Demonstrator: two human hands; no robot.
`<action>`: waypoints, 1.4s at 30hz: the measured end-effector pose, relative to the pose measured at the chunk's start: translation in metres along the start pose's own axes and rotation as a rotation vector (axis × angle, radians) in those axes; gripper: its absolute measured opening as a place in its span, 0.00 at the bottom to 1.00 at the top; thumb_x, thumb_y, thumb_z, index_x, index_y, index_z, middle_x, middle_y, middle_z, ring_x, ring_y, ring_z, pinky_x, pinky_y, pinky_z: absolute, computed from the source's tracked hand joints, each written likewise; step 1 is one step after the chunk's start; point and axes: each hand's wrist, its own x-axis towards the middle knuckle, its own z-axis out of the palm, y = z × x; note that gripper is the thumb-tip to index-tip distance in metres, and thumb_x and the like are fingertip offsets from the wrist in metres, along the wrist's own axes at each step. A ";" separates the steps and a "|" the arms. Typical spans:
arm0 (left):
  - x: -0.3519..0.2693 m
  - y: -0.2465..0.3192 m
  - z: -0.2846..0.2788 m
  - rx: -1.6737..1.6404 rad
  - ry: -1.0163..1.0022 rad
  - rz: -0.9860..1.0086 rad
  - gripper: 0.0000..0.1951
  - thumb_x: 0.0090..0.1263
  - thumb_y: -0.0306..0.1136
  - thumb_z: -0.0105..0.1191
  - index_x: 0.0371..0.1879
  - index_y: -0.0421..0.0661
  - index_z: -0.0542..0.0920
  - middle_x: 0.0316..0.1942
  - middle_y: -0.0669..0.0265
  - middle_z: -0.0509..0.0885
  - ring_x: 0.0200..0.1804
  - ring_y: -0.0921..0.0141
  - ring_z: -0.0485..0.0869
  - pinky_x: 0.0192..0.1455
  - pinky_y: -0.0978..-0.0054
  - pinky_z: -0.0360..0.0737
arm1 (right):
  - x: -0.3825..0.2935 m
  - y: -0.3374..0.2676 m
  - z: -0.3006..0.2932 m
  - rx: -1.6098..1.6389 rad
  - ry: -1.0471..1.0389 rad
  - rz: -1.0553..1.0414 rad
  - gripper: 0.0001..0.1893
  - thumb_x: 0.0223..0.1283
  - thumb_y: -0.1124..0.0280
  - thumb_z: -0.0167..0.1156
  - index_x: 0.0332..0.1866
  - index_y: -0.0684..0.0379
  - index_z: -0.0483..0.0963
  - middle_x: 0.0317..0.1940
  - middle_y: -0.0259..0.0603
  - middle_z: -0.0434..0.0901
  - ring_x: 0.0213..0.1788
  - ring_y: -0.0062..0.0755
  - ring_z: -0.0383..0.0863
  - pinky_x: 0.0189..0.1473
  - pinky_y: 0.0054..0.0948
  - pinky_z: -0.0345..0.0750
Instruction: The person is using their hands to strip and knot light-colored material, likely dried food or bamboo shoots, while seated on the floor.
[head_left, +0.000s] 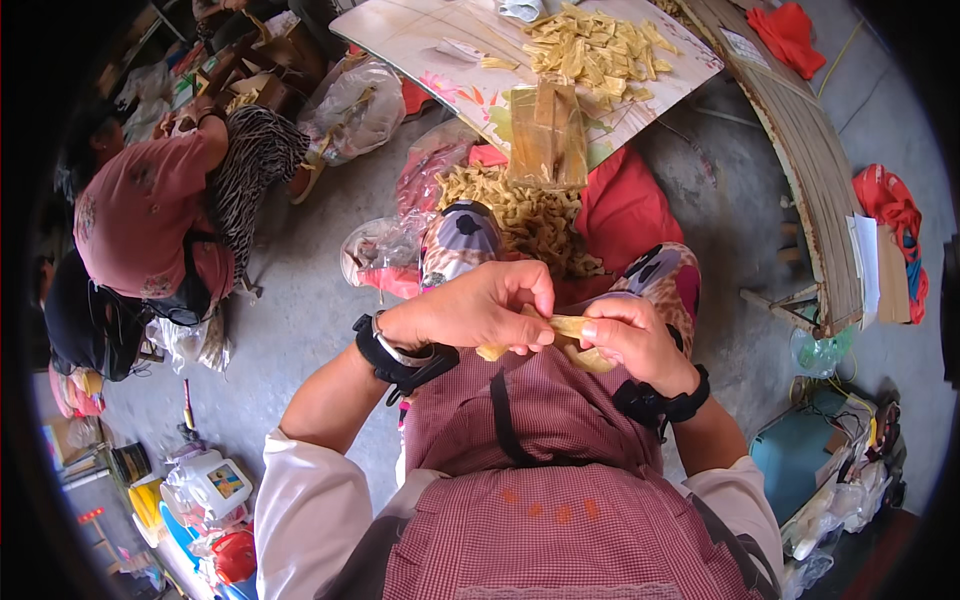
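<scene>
Above my lap, my left hand (491, 304) pinches a soft yellowish strip (568, 325), which looks like tofu skin, between thumb and fingers. My right hand (637, 337) grips the same strip just to the right. Loose ends of yellowish strip hang below both hands; my fingers hide how they join. Beyond my knees, a heap of short twisted yellowish pieces (536, 217) lies in a red bag (630, 199). A wooden block (549, 135) wrapped in clear plastic juts over the near table edge. Behind it, flat strips (592, 49) are piled on the flower-patterned table (472, 94).
A co-worker in a pink top (146, 217) sits at the left, near a clear plastic bag (360, 109). On the right stands a long wooden bench (810, 150). A teal box (799, 450) is at lower right, a white jug (210, 484) at lower left.
</scene>
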 end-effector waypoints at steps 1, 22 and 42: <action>0.001 -0.003 -0.003 -0.051 0.000 0.011 0.09 0.61 0.26 0.58 0.33 0.43 0.69 0.24 0.70 0.78 0.26 0.81 0.77 0.24 0.84 0.71 | 0.001 0.001 0.000 0.132 0.007 0.055 0.09 0.59 0.70 0.54 0.28 0.63 0.75 0.18 0.25 0.71 0.19 0.07 0.61 0.20 0.14 0.57; 0.078 0.037 -0.081 0.915 0.887 0.404 0.06 0.60 0.30 0.56 0.31 0.42 0.76 0.21 0.67 0.79 0.23 0.76 0.75 0.28 0.77 0.72 | 0.156 -0.027 -0.071 -0.331 0.434 -0.396 0.04 0.56 0.75 0.57 0.34 0.63 0.74 0.26 0.33 0.79 0.27 0.20 0.74 0.30 0.24 0.72; 0.010 -0.012 0.023 1.128 0.410 0.587 0.25 0.52 0.22 0.53 0.53 0.43 0.72 0.48 0.58 0.74 0.47 0.59 0.77 0.48 0.71 0.76 | 0.020 0.016 0.004 0.230 0.098 -0.157 0.18 0.59 0.81 0.50 0.55 0.64 0.61 0.40 0.42 0.76 0.33 0.22 0.75 0.36 0.21 0.74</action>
